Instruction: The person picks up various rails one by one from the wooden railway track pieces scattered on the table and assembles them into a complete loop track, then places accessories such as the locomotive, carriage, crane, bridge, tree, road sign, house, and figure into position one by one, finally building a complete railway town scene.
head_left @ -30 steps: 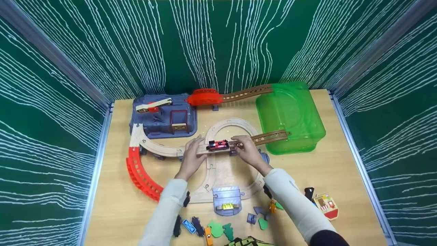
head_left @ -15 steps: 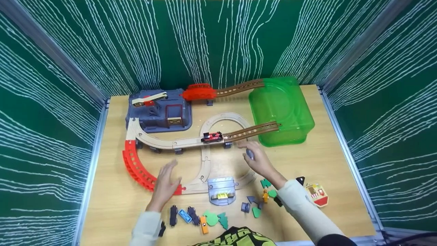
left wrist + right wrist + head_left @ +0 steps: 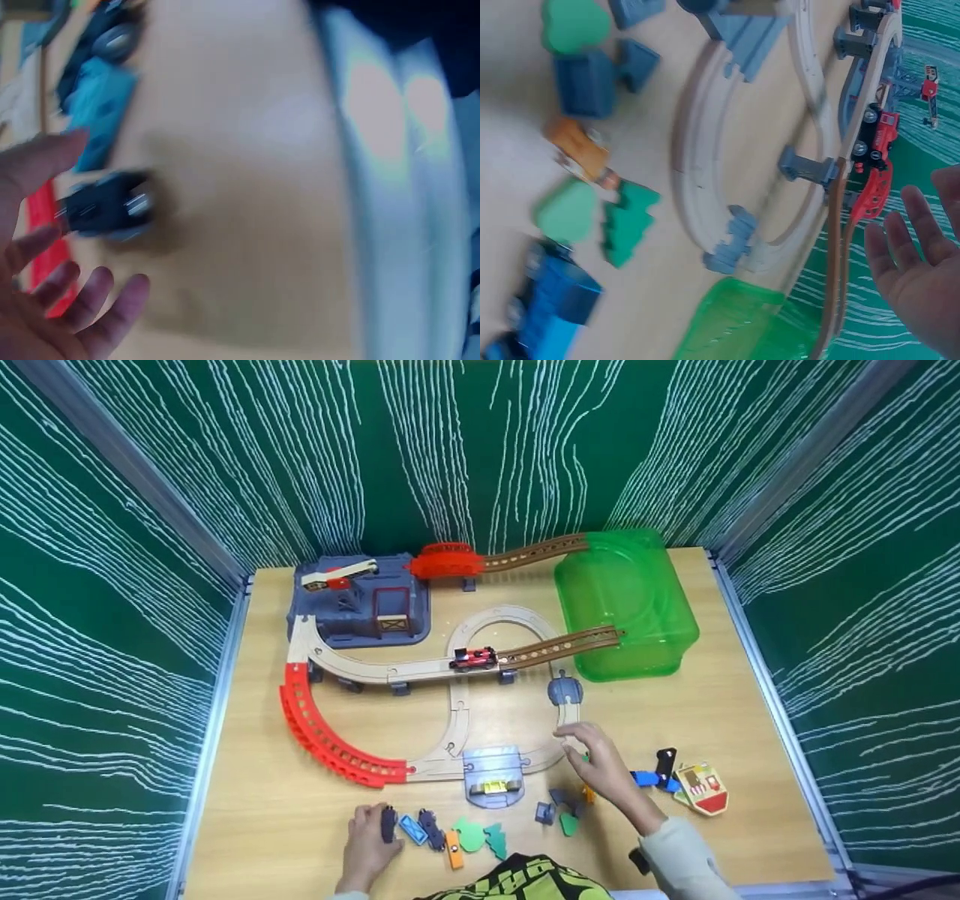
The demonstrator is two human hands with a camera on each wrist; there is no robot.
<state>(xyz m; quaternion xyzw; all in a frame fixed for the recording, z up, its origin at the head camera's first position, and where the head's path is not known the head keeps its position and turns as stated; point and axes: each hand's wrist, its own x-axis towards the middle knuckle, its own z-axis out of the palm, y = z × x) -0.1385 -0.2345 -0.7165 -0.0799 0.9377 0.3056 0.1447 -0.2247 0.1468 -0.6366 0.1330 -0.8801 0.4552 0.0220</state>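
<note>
My left hand (image 3: 366,844) is low at the front left, beside a small black train car (image 3: 388,823). In the left wrist view its thumb and fingers are spread on either side of that black car, with a gap showing between them. My right hand (image 3: 600,761) hovers by the right curve of the wooden track (image 3: 551,754), fingers loosely extended and holding nothing. A red and black toy locomotive (image 3: 474,658) stands on the raised wooden track, where it meets the brown ramp (image 3: 559,647). The right wrist view also shows this locomotive, beyond the open fingers (image 3: 922,225).
A blue wagon (image 3: 412,829), another black car (image 3: 431,829), an orange piece (image 3: 454,849) and green trees (image 3: 470,835) lie along the front. A green box (image 3: 630,607), grey crane base (image 3: 360,607) and red curved track (image 3: 322,742) stand around. Blue train parts (image 3: 645,778) lie right.
Both hands have left the raised track around the red locomotive. The left hand has come down to the black car at front left; the right has drawn back toward the front right.
</note>
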